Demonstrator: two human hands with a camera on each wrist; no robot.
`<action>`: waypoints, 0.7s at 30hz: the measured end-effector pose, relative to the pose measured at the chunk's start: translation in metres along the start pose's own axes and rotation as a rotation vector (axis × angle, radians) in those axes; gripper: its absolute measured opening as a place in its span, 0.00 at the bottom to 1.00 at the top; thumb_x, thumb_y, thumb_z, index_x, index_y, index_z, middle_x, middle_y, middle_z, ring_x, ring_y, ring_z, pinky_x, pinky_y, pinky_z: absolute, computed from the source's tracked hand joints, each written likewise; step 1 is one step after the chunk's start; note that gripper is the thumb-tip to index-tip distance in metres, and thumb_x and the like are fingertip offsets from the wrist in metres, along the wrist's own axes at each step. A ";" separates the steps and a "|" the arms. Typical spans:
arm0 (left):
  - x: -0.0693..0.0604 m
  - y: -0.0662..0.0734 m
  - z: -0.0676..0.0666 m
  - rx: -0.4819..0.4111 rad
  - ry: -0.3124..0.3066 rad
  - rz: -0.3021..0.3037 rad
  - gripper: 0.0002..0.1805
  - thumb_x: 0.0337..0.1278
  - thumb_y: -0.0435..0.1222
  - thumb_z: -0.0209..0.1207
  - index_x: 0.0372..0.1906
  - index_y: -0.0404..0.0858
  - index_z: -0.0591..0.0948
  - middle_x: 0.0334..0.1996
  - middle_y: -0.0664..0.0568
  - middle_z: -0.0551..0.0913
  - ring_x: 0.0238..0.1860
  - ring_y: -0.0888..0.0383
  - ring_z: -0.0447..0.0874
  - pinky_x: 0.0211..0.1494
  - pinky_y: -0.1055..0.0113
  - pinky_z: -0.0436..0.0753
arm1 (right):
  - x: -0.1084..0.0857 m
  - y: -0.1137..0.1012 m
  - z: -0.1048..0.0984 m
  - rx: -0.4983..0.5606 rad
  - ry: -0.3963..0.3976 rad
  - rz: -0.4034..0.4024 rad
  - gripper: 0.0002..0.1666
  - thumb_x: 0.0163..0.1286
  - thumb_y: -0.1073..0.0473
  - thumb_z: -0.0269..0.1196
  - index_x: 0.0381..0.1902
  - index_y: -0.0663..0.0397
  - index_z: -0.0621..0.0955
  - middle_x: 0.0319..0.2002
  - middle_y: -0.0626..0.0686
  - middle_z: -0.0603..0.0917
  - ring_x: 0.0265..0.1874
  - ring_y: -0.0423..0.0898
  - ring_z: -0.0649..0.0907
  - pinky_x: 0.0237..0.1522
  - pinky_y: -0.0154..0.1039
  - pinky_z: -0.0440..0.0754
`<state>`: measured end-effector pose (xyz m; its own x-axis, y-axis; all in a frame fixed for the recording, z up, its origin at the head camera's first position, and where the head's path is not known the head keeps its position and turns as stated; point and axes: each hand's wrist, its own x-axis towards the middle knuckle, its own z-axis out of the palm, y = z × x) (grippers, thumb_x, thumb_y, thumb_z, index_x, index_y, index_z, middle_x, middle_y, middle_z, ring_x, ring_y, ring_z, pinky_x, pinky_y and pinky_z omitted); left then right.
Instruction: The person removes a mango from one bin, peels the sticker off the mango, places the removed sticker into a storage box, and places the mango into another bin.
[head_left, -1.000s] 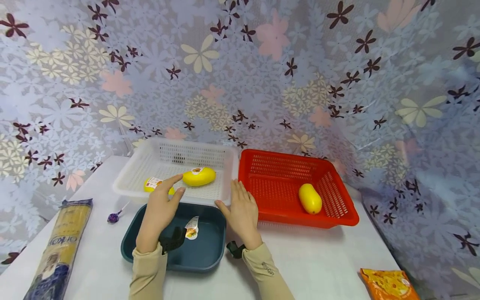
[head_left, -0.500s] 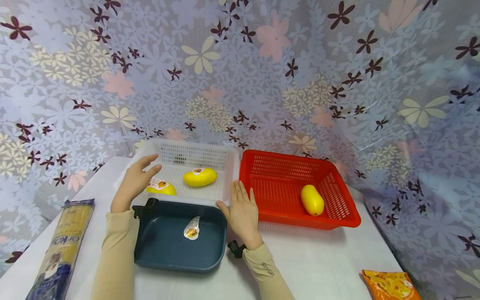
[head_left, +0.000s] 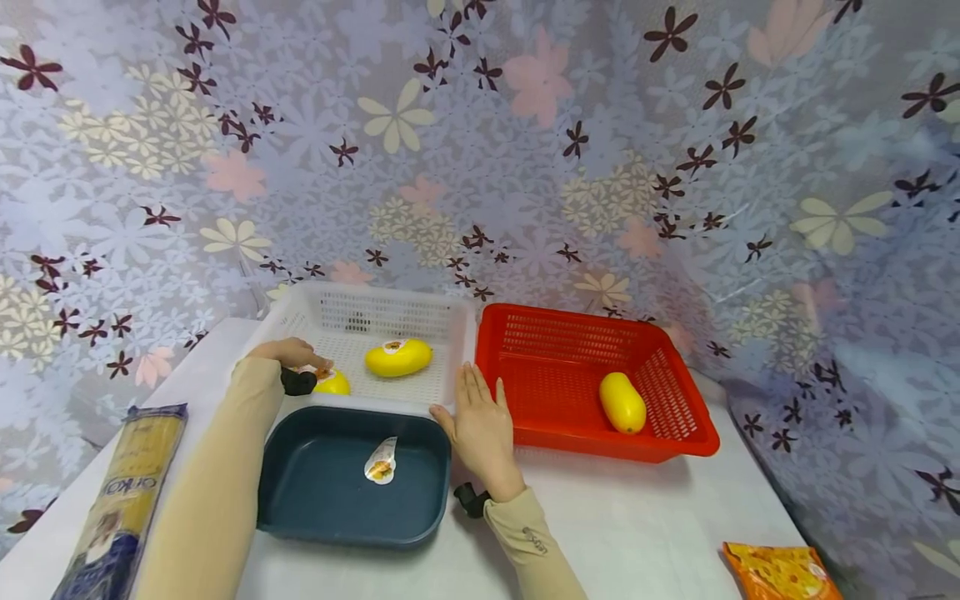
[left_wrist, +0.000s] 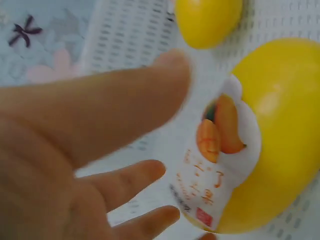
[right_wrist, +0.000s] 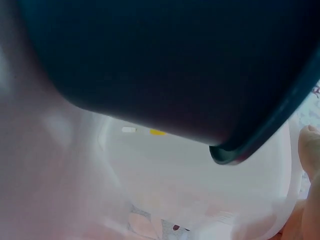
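In the head view, my left hand (head_left: 291, 351) reaches into the white basket (head_left: 438, 402) at a yellow mango (head_left: 333, 383) with a picture label. The left wrist view shows the hand's thumb and fingers spread beside the labelled mango (left_wrist: 285, 135), not curled round it; whether a fingertip touches it is unclear. Another labelled mango (head_left: 399, 358) lies farther right in that basket. My right hand (head_left: 483, 433) lies with its fingers extended against the white basket's front right corner, beside the red basket (head_left: 540, 429). A third mango (head_left: 622, 403) lies in the red basket.
A dark blue tray (head_left: 352, 529) stands in front of the white basket, with a loose mango label (head_left: 381, 461) in it. A pasta pack (head_left: 123, 500) lies at left, an orange snack bag (head_left: 780, 571) at front right. A flowered curtain (head_left: 480, 167) hangs behind.
My left hand has moved left from above the blue tray and white basket, then down to the left mango. The right hand has stayed in place.
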<state>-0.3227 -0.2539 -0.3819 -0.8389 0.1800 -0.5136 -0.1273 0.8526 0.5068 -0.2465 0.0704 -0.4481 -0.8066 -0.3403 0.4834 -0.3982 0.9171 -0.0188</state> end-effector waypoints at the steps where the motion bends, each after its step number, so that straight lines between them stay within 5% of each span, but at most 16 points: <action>1: 0.002 0.000 0.000 0.026 -0.026 -0.011 0.44 0.67 0.49 0.50 0.71 0.18 0.50 0.71 0.23 0.49 0.72 0.28 0.48 0.74 0.42 0.57 | 0.000 0.000 0.000 0.001 -0.003 0.001 0.42 0.70 0.35 0.52 0.67 0.64 0.70 0.67 0.59 0.72 0.69 0.52 0.71 0.71 0.58 0.63; 5: 0.006 0.001 0.003 0.075 -0.098 -0.021 0.47 0.60 0.51 0.56 0.73 0.25 0.53 0.73 0.26 0.48 0.74 0.30 0.43 0.76 0.42 0.51 | 0.001 -0.001 -0.001 0.008 -0.005 0.008 0.42 0.70 0.35 0.53 0.67 0.63 0.70 0.67 0.59 0.72 0.69 0.52 0.71 0.71 0.57 0.63; 9: 0.007 0.005 0.007 0.073 -0.121 -0.014 0.47 0.55 0.53 0.62 0.72 0.31 0.59 0.73 0.31 0.53 0.73 0.33 0.48 0.76 0.44 0.53 | 0.001 -0.004 -0.002 0.022 -0.026 0.011 0.43 0.70 0.35 0.52 0.68 0.63 0.69 0.68 0.58 0.71 0.70 0.52 0.70 0.71 0.57 0.63; 15: 0.012 0.010 0.011 0.128 -0.091 0.010 0.44 0.45 0.56 0.67 0.65 0.35 0.69 0.65 0.34 0.67 0.62 0.41 0.66 0.69 0.50 0.66 | -0.002 -0.006 -0.002 0.030 -0.036 0.016 0.42 0.70 0.35 0.51 0.68 0.61 0.70 0.69 0.58 0.71 0.70 0.52 0.70 0.70 0.56 0.64; 21: 0.021 0.009 0.014 0.040 -0.046 0.052 0.38 0.50 0.47 0.65 0.62 0.30 0.67 0.60 0.31 0.68 0.56 0.43 0.67 0.66 0.52 0.67 | -0.001 -0.003 -0.001 0.015 -0.018 0.026 0.41 0.70 0.35 0.51 0.68 0.60 0.70 0.68 0.57 0.72 0.70 0.51 0.70 0.70 0.55 0.65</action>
<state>-0.3345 -0.2353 -0.3977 -0.8187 0.2457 -0.5190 -0.0624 0.8604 0.5058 -0.2437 0.0684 -0.4476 -0.8244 -0.3200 0.4669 -0.3834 0.9225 -0.0445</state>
